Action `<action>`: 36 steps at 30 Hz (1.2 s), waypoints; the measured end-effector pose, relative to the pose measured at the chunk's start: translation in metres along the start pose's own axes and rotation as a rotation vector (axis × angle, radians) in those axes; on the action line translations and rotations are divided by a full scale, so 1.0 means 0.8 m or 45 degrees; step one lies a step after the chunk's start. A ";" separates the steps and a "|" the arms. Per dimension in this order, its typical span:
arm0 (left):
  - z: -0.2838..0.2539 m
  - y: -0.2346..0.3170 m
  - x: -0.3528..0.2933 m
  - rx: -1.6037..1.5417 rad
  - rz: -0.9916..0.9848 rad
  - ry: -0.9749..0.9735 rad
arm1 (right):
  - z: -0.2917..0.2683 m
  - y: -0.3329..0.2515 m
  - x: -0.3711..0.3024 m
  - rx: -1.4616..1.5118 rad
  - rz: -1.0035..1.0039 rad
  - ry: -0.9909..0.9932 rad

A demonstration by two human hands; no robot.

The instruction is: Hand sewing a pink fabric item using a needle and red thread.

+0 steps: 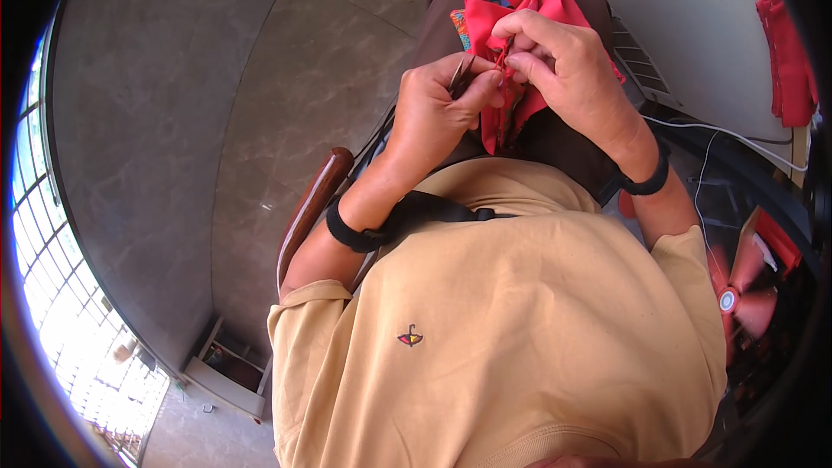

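Red cloth (555,0) with a flower print on its dark part lies bunched over my lap, at the top middle. My left hand (438,108) is closed, pinching the cloth's edge between thumb and forefinger. In the same hand a slim dark metal tool (461,76) with two pointed prongs sticks up; whether it is tweezers or thread snips I cannot make out. Close beside it, my right hand (568,65) is closed too, thumb and fingertips gripping a narrow red fold (502,55) of the cloth. The fingers partly hide what lies between the two hands.
A white surface (685,26) with more folded red cloth (787,61) stands at the upper right. A white cable (737,144) runs below it. A red-bladed fan (728,299) is at the lower right. A brown chair armrest (312,208) is beside my left arm.
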State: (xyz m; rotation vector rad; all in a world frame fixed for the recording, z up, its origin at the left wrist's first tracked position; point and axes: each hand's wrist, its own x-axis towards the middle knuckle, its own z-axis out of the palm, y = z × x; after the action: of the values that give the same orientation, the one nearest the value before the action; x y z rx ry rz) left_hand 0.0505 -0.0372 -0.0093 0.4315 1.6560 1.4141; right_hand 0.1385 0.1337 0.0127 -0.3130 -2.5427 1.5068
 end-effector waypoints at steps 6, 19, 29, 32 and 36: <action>-0.006 -0.003 0.002 -0.267 -0.075 -0.092 | -0.005 0.006 -0.001 -0.052 0.028 -0.093; -0.013 0.012 0.008 -0.277 -0.224 -0.217 | -0.047 -0.006 -0.025 -0.287 0.149 -0.157; -0.010 0.021 0.005 -0.221 -0.330 -0.195 | -0.049 -0.022 -0.053 0.655 0.250 0.011; -0.008 0.023 0.005 -0.206 -0.313 -0.218 | -0.038 -0.025 -0.056 0.761 0.207 -0.077; -0.007 0.025 0.006 -0.261 -0.258 -0.231 | -0.020 -0.017 -0.046 0.697 0.227 -0.044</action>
State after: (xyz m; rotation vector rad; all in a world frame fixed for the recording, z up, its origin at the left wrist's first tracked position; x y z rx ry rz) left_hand 0.0379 -0.0313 0.0072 0.2590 1.3539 1.3352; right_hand 0.1769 0.1308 0.0307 -0.4389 -2.0493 2.2033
